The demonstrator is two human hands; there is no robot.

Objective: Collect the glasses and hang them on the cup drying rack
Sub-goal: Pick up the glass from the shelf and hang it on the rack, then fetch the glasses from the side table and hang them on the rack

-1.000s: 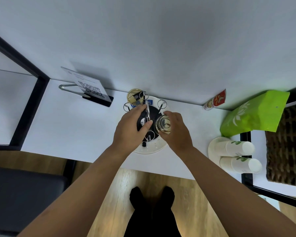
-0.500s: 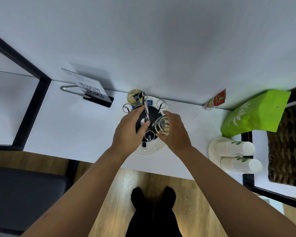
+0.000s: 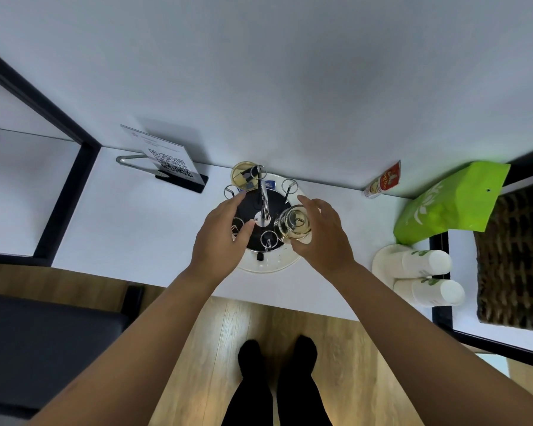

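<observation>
While perched upside down on a right-side peg of the cup drying rack (image 3: 263,224) | glass (image 3: 293,224) barely seated — could tip off if nudged | right hand (image 3: 323,238) fingers released, just beside | left hand (image 3: 220,238) relaxed over rack — could jolt it.

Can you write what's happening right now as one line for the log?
step: hanging glass | right hand: around glass on drying rack | left hand: open over rack | second glass: hung at back

The desk's (image 3: 154,229) left half lies bare up to the QR sign (image 3: 170,161) at the back edge. Paper cups (image 3: 425,265) and a green bag (image 3: 450,204) crowd the right edge.
</observation>
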